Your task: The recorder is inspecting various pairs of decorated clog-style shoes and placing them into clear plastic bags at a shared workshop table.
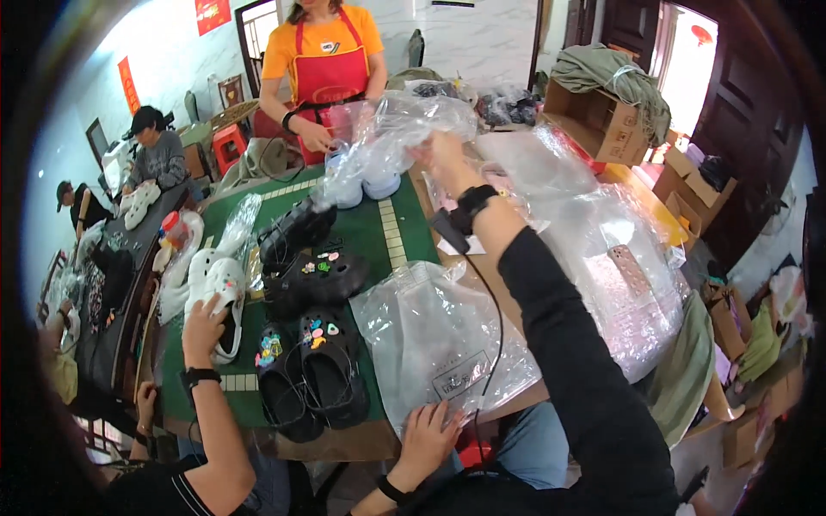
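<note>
My left hand [428, 440] lies with fingers spread on the lower edge of a clear plastic bag [430, 331], which rests flat at the table's near edge. My right arm, in a black sleeve, reaches far across the table. At its end my right hand [443, 159] is closed on a crumpled clear plastic bag [391, 129]; its fingertips are partly hidden. Beneath that plastic sit pale blue clogs [380, 187]. Left of the flat bag stand black clogs [331, 378] with colourful charms, and more black clogs [314, 279] lie behind them.
At my left, a co-worker's hand [205, 331] rests on a white clog [225, 288]. Across the table a person in a red apron [331, 77] handles the plastic. Stacked clear bags [594, 249] cover the right side. A cardboard box [602, 120] stands behind; a black cable [495, 301] crosses the bag.
</note>
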A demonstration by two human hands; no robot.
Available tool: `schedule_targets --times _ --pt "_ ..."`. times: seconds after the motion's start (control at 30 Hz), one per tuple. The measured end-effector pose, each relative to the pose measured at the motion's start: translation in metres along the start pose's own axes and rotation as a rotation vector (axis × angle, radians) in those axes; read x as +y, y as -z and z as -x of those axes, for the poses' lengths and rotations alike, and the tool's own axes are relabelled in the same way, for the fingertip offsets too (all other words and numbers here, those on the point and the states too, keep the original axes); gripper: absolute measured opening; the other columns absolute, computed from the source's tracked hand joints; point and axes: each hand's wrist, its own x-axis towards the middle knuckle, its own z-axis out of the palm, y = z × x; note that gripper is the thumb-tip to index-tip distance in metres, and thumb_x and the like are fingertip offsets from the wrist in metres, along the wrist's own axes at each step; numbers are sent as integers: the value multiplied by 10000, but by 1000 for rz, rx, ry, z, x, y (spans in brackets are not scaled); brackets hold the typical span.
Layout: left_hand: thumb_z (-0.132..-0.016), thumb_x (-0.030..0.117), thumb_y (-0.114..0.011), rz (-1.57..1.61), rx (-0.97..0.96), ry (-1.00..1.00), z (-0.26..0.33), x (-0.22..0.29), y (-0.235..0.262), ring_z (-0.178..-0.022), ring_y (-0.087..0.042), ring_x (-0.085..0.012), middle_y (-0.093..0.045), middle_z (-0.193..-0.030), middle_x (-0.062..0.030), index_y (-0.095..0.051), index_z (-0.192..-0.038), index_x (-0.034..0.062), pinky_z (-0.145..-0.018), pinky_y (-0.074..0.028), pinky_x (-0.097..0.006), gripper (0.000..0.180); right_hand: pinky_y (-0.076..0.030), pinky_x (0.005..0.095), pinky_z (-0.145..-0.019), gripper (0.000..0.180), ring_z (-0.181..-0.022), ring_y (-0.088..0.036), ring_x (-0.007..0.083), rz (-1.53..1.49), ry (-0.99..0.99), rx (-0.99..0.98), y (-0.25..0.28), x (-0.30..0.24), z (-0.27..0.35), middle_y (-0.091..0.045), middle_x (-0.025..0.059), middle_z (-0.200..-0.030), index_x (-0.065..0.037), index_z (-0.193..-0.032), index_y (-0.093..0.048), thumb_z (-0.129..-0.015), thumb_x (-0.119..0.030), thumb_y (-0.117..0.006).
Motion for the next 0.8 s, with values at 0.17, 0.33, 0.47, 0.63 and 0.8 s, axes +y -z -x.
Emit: schedule_targets --times 0.17,0.33,0.47,0.63,0.8 --pt "-778 212 -693 52 -55 27 -1 0 5 -1108 -500 -347 -526 -1248 -167 -571 -1214 122 -950 -394 -472 461 -481 413 -843 424 -995 -576 263 912 -367 -124 11 28 21 -539 143 -1171 -41 -1225 -493 -910 -316 -563" --pt "-794 239 -668 -11 -88 74 4 0 13 -1187 -456 -356 -497 -1301 -153 -545 -1251 117 -1029 -323 -537 489 -446 406 -914 517 -1084 -559 260 953 -571 -554 28 -9 97 -534 122 -1270 -53 -1308 -476 -901 -350 -594" --pt "-773 178 -656 -149 -119 200 16 4 18 -1288 -333 -453 -433 -1369 -162 -566 -1248 166 -1041 -243 -634 484 -465 432 -890 433 -1066 -585 324 1584 102 -1196 88 -50 177 -598 181 -1149 -87 -1223 -563 -892 -366 -570" --pt "-774 138 -651 -117 -162 167 18 1 14 -1281 -316 -500 -416 -1385 -183 -568 -1258 187 -1045 -237 -639 494 -466 444 -881 423 -1048 -581 359 1824 -115 -677 172 -59 215 -606 200 -1093 -66 -1188 -573 -855 -321 -626" --pt "-823 144 -633 -78 -171 153 15 3 11 -1286 -314 -500 -394 -1409 -192 -555 -1275 182 -1050 -240 -631 460 -480 398 -826 495 -944 -605 347 1454 -506 -516 197 -39 239 -598 247 -1046 33 -1201 -491 -822 -237 -658"
